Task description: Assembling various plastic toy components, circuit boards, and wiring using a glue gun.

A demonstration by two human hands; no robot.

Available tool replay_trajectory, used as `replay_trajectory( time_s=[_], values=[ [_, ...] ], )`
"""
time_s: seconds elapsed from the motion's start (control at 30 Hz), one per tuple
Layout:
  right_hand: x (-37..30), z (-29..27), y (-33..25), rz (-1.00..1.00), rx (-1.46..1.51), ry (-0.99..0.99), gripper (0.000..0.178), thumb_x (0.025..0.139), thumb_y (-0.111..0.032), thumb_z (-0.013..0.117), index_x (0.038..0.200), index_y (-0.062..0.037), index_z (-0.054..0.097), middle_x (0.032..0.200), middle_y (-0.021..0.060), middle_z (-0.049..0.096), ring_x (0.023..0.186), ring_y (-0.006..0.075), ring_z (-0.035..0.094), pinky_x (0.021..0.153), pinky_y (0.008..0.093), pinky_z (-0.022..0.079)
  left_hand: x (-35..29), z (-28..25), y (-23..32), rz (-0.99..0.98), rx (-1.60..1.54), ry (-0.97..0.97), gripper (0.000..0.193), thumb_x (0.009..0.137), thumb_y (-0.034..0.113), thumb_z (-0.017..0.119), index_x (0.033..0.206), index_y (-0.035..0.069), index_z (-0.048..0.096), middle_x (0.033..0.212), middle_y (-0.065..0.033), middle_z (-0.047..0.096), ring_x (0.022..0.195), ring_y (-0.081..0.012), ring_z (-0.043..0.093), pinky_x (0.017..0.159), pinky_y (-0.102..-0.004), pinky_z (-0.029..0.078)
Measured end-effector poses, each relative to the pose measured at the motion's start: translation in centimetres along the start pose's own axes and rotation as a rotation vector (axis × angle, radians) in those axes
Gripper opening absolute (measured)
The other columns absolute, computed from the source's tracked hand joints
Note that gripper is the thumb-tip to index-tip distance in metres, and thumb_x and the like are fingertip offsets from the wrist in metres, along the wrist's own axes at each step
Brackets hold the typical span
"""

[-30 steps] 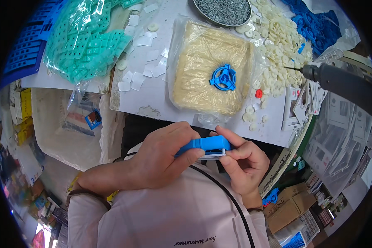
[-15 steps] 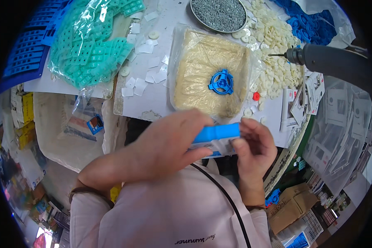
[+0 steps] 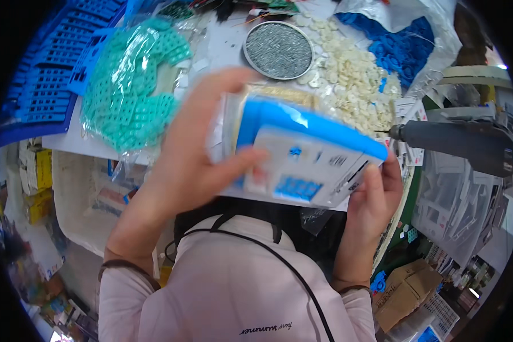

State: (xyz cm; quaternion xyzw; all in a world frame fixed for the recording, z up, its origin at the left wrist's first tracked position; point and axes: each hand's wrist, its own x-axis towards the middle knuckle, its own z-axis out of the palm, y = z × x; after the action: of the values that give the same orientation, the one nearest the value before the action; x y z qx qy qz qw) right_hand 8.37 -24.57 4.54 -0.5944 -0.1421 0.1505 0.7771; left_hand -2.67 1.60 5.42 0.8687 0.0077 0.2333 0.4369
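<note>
Blue-and-white box (image 3: 308, 154), teal plastic pieces (image 3: 134, 85), cream buttons (image 3: 347, 80), grey speckled dish (image 3: 278, 50)

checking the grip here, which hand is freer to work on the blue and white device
Right, probably. The left hand wraps the blue and white device from its side, thumb across the face, carrying it; the right hand only pinches the lower corner.

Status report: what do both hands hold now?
Left hand and right hand both grip blue-and-white device, raised near camera. Nothing between hands and device.

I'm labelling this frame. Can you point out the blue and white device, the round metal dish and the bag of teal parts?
blue and white device (image 3: 308, 162), head view, white face.
round metal dish (image 3: 278, 50), head view, grey centre.
bag of teal parts (image 3: 134, 91), head view, bag's middle.
</note>
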Motion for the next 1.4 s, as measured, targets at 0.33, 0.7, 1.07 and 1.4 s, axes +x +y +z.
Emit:
replay_trajectory(
  time_s=[0.33,0.7,1.07,1.4],
  values=[
    [-0.3,2.1,4.3,0.393,0.483,-0.023,0.056,0.095,-0.007,0.062,0.146,0.0021,0.038,0.137,0.0165,0.058,0.127,0.0289,0.058,0.108,0.0472,0.046,-6.8,4.9,-0.6,-0.675,-0.982,-0.009,0.028,0.107,0.026,0.050,0.113,0.000,0.059,0.095,-0.0063,0.067,0.075,-0.0088,0.061,0.059,-0.0242,0.047],
    [-1.6,-0.4,5.9,0.601,0.633,0.040,0.046,0.099,-0.005,0.058,0.141,0.0043,0.045,0.121,0.0187,0.067,0.097,0.0245,0.073,0.074,0.0331,0.067,-4.9,3.7,2.1,-0.783,-0.962,-0.269,0.069,0.092,-0.002,0.066,0.148,0.000,0.027,0.109,-0.0069,0.070,0.083,-0.0019,0.060,0.066,-0.0156,0.043],
    [-5.1,2.5,6.2,0.472,0.421,-0.163,0.061,0.090,-0.010,0.073,0.142,-0.0017,0.043,0.128,0.0175,0.063,0.102,0.0308,0.071,0.073,0.0394,0.066,-1.3,2.3,0.0,-0.506,-0.690,0.228,0.021,0.104,0.019,0.054,0.110,0.000,0.061,0.085,-0.0017,0.068,0.078,-0.0064,0.059,0.068,-0.0256,0.049],
    [-4.3,0.6,6.3,0.406,0.284,-0.351,0.049,0.089,-0.020,0.079,0.125,0.0065,0.059,0.113,0.0204,0.070,0.092,0.0315,0.073,0.066,0.0411,0.065,-1.8,2.1,0.0,-0.145,-0.409,0.125,0.028,0.098,0.029,0.063,0.096,0.002,0.064,0.078,-0.0134,0.063,0.066,-0.0273,0.063,0.061,-0.0341,0.049]
  ],
)
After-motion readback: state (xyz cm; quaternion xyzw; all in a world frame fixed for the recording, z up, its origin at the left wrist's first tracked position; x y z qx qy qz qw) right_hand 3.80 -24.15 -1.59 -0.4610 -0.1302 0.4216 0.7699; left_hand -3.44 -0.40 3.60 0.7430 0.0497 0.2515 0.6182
